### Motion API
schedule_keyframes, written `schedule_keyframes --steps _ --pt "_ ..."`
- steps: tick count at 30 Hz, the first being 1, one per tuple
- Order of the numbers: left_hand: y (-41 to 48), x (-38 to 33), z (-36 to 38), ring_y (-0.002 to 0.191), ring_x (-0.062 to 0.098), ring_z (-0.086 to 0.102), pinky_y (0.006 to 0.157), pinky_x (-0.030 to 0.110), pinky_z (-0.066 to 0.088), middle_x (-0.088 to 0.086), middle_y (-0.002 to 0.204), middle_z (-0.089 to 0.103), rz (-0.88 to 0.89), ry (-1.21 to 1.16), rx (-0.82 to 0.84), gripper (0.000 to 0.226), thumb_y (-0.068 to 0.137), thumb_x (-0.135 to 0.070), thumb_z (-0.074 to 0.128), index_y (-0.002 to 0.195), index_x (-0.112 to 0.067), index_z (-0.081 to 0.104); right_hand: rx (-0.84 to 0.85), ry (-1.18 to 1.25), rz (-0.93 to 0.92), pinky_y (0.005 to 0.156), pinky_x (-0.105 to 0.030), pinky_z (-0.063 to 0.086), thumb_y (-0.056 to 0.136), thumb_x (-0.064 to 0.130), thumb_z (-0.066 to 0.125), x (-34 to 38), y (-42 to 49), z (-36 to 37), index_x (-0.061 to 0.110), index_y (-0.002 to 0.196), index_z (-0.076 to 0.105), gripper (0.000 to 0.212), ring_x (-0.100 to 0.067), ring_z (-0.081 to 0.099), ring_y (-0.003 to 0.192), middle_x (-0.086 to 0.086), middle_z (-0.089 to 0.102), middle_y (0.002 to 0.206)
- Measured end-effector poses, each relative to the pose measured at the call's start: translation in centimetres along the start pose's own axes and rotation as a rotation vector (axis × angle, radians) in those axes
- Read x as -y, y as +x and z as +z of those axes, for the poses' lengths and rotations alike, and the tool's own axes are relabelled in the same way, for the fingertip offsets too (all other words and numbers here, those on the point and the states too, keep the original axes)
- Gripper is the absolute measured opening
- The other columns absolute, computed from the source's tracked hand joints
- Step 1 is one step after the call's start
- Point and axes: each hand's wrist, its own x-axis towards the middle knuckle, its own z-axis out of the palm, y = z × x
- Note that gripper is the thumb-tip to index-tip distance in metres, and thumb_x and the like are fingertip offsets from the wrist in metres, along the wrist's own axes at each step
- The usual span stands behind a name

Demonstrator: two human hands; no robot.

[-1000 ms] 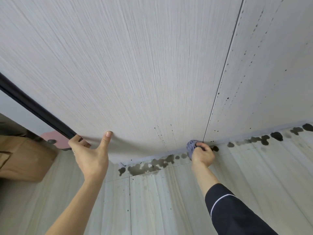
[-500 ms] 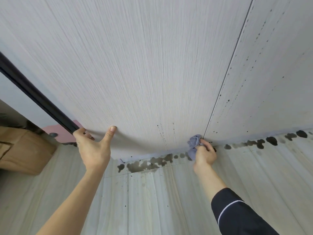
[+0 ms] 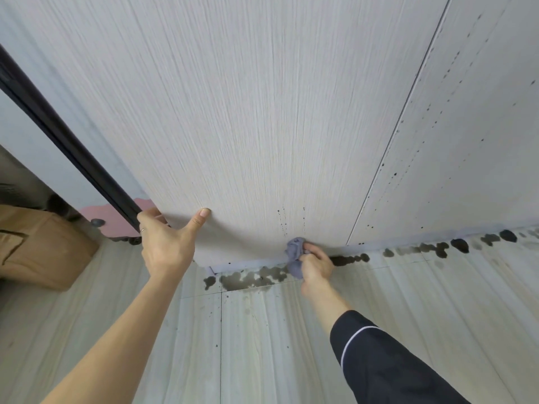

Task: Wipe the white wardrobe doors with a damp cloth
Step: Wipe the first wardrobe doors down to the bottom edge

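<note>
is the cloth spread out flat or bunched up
Bunched up: the grey cloth is a crumpled wad gripped in the right hand, pressed at the bottom edge of the wardrobe door.

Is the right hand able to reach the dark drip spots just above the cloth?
Probably yes: the right hand grips the cloth just below the drip spots, with only bare door between.

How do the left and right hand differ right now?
The left hand grips the door by its side edge, thumb spread on its face; the right hand holds a bunched cloth at its bottom edge. The left forearm is bare; the right wears a dark sleeve. Both are low on the same door.
</note>
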Motion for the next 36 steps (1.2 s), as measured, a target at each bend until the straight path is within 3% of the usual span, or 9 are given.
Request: schedule_keyframes --steps 3,6,11,17,23,27,31,34,36 --pt "0.1 0.0 0.0 0.110 0.028 0.053 0.097 0.053 0.046 0.006 0.125 0.051 -0.005 -0.005 -0.007 0.090 0.072 -0.063 0.079 0.130 -0.010 0.037 -0.142 0.118 -0.005 0.090 -0.040 0.057 0.085 -0.018 0.051 1.8 3.3 -2.9 0.017 0.078 0.072 0.042 -0.031 0.069 0.098 -0.012 0.073 0.102" --pt "0.0 -0.1 0.3 0.105 0.027 0.052 0.096 0.054 0.046 0.005 0.123 0.050 -0.005 -0.008 -0.011 0.087 0.073 -0.061 0.080 0.128 -0.010 0.036 -0.214 0.169 -0.013 0.082 -0.038 0.058 0.085 -0.019 0.045 3.2 4.9 -4.0 0.011 0.087 0.070 0.039 -0.029 0.067 0.092 -0.018 0.070 0.110" --pt "0.1 0.0 0.4 0.103 0.029 0.053 0.094 0.055 0.047 0.007 0.120 0.051 -0.006 0.010 -0.012 0.084 0.073 -0.062 0.079 0.124 -0.012 0.035 -0.063 0.095 0.085 0.085 -0.039 0.058 0.085 -0.020 0.046 0.2 1.0 -0.4 0.015 0.078 0.068 0.041 -0.027 0.067 0.089 -0.012 0.071 0.097" --pt "0.2 -0.1 0.3 0.106 0.028 0.054 0.094 0.051 0.048 0.009 0.122 0.052 -0.011 0.011 -0.003 0.085 0.074 -0.061 0.079 0.126 -0.010 0.035 0.160 -0.030 0.105 0.071 -0.028 0.057 0.088 -0.014 0.051 -2.9 -4.1 5.0 0.022 0.077 0.071 0.042 -0.016 0.064 0.078 0.003 0.068 0.086" --pt "0.2 0.1 0.4 0.112 0.028 0.053 0.093 0.047 0.047 0.010 0.126 0.051 -0.002 -0.020 -0.001 0.089 0.073 -0.060 0.081 0.130 -0.009 0.035 -0.062 0.017 -0.068 0.076 -0.025 0.049 0.089 -0.012 0.050 2.4 -2.2 0.1 0.018 0.083 0.070 0.036 -0.008 0.060 0.073 0.005 0.067 0.083" --pt "0.1 0.2 0.5 0.109 0.026 0.051 0.090 0.044 0.045 0.008 0.123 0.050 0.005 -0.036 -0.011 0.083 0.073 -0.058 0.081 0.123 -0.011 0.036 -0.194 0.279 -0.152 0.051 -0.017 0.049 0.085 -0.012 0.051 7.6 -2.7 -1.9 0.014 0.089 0.070 0.032 -0.011 0.061 0.064 0.004 0.066 0.074" --pt "0.0 0.1 0.4 0.106 0.024 0.048 0.095 0.046 0.045 0.004 0.120 0.045 0.006 -0.041 -0.008 0.083 0.073 -0.058 0.081 0.124 -0.010 0.035 -0.039 0.347 -0.108 0.039 -0.017 0.041 0.079 -0.020 0.047 8.1 -6.3 0.6 0.005 0.080 0.068 0.033 -0.015 0.057 0.046 0.000 0.063 0.053" --pt "0.1 0.0 0.3 0.112 0.024 0.047 0.092 0.042 0.043 0.003 0.122 0.042 -0.007 -0.049 0.015 0.088 0.074 -0.057 0.080 0.130 -0.009 0.034 0.152 0.274 -0.081 0.048 -0.020 0.041 0.078 -0.024 0.041 4.5 -8.8 4.4 0.003 0.069 0.064 0.036 -0.022 0.058 0.063 -0.005 0.066 0.069" --pt "0.2 0.0 0.3 0.115 0.024 0.047 0.091 0.039 0.042 0.004 0.125 0.042 -0.015 -0.060 0.026 0.091 0.074 -0.057 0.081 0.133 -0.007 0.033 0.154 0.080 -0.057 0.055 -0.011 0.044 0.084 -0.014 0.054 2.1 -9.8 6.1 0.021 0.073 0.071 0.041 -0.012 0.065 0.076 0.006 0.071 0.083"
